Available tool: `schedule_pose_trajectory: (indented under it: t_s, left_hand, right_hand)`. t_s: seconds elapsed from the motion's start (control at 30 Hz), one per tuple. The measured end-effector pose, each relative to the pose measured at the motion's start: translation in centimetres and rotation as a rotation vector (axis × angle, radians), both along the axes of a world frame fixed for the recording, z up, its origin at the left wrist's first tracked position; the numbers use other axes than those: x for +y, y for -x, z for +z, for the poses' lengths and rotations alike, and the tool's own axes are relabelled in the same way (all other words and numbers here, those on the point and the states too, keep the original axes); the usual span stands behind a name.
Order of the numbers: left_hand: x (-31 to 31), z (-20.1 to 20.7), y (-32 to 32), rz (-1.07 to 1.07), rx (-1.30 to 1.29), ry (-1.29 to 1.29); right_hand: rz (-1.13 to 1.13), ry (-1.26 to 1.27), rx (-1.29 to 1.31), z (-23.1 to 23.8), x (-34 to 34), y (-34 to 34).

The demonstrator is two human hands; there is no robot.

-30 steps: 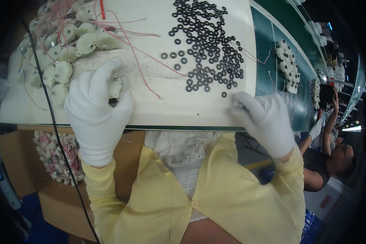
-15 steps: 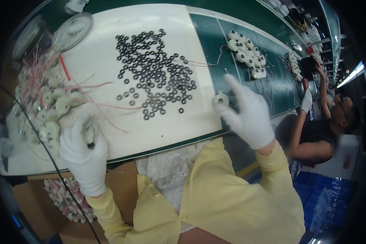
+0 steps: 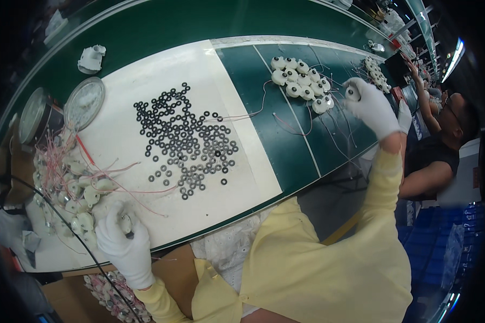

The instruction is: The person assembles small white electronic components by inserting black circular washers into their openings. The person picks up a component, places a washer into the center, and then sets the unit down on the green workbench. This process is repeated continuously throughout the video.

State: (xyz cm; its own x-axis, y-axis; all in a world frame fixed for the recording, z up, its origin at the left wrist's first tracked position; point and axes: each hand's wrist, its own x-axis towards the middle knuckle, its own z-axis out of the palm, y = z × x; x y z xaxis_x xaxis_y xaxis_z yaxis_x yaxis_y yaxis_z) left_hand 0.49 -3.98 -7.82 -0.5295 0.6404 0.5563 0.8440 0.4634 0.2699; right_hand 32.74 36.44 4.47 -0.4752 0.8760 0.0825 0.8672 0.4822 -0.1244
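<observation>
My right hand [image 3: 373,110], in a white glove, is at the right end of the green surface. Its fingers pinch a round white wired part [image 3: 352,92] with a dark centre. Just left of it stands a cluster of similar white parts [image 3: 302,79], each topped by a black ring. My left hand [image 3: 123,245], also gloved, curls around another round white part [image 3: 126,224] beside the left-hand heap. That heap of white wired parts [image 3: 73,185] trails pink and red wires. Between my hands, many small black rings [image 3: 186,140] lie spread on the white sheet [image 3: 242,177].
Two round clear containers [image 3: 85,103] stand behind the heap. A cardboard box [image 3: 73,290] of wired parts is below the table's left edge. A black cable [image 3: 56,210] crosses the left side. A co-worker [image 3: 442,140] sits at the right, near further white parts [image 3: 376,74].
My right hand has moved right and away from me, from the white sheet's edge to the cluster, carrying a white part. My left hand still holds its part. The view has shifted.
</observation>
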Motion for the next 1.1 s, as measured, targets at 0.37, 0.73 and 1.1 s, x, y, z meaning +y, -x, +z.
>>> schedule_pose_trajectory:
  t_s: [0.37,0.73,1.1]
  left_hand:
    - [0.0,0.1,-0.3,0.051,-0.009,0.029]
    - [-0.5,-0.1,-0.6,0.05,-0.049,-0.015]
    - [-2.4,-1.7,-0.3,0.063,0.199,-0.207]
  right_hand:
    - [0.249,0.149,-0.115,-3.7,12.7,3.0]
    - [0.241,0.27,0.142,-4.5,11.9,2.5]
    - [0.209,0.24,0.124,-6.4,12.7,1.6]
